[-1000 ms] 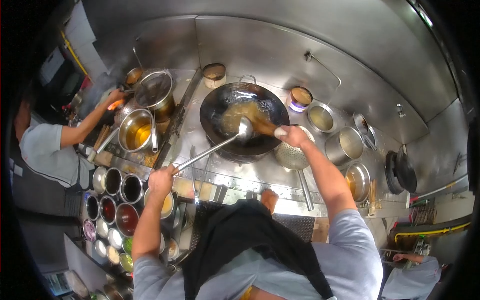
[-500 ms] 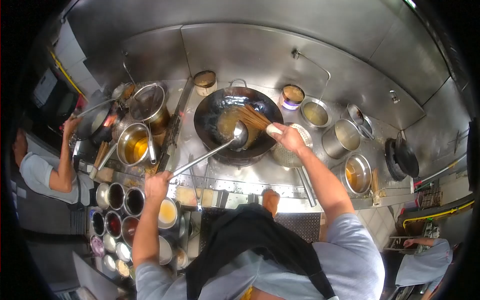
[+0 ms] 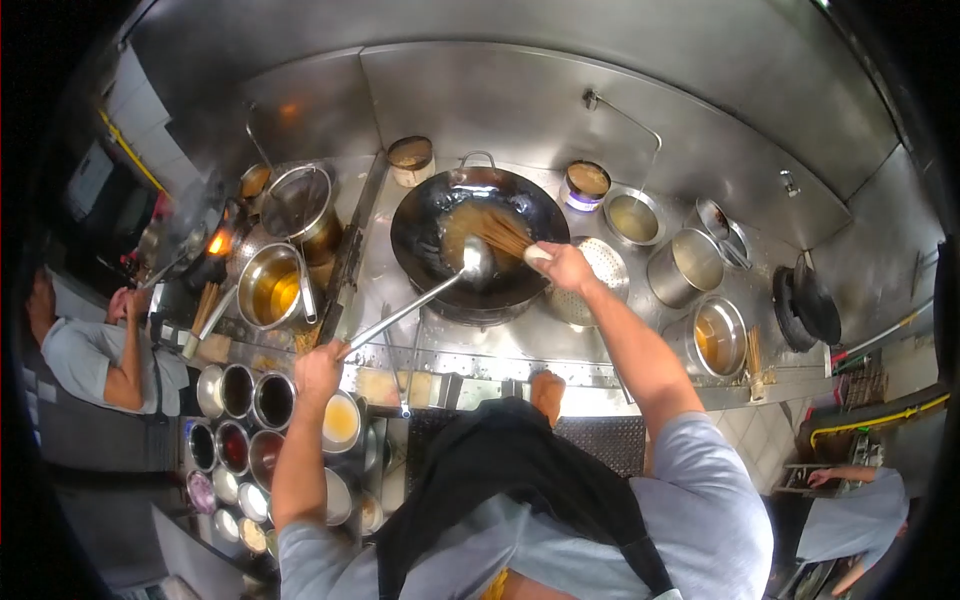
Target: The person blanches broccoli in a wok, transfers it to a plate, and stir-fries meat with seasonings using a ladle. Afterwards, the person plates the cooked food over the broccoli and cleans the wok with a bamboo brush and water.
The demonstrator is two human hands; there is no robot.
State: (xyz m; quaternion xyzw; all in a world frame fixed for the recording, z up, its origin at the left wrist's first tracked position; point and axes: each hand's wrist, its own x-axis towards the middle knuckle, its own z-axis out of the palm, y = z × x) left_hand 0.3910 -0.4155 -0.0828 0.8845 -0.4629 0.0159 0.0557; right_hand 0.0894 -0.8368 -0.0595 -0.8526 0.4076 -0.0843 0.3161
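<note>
A large dark wok (image 3: 425, 215) with cloudy brownish liquid in its bottom sits at the centre of the steel range. My left hand (image 3: 319, 368) is closed around the handle end of a long metal ladle (image 3: 405, 310), whose bowl is inside the wok. In my right hand (image 3: 562, 266) is the pale bound end of a bamboo brush (image 3: 505, 236); its bristles reach into the wok beside the ladle bowl. A perforated strainer (image 3: 605, 264) lies just right of the wok, partly under my right hand and forearm.
Sauce containers (image 3: 273, 399) stand at lower left. Near them is a pot of yellow oil (image 3: 268, 288). A co-worker (image 3: 95, 360) stands at a flaming burner on the left. Metal pots (image 3: 685, 268) are at right; another person (image 3: 850, 515) is at lower right.
The brush and ladle have shifted within the wok, and the brush head now lies close to the ladle bowl. The left co-worker's arm has drawn back, and flame shows at that burner.
</note>
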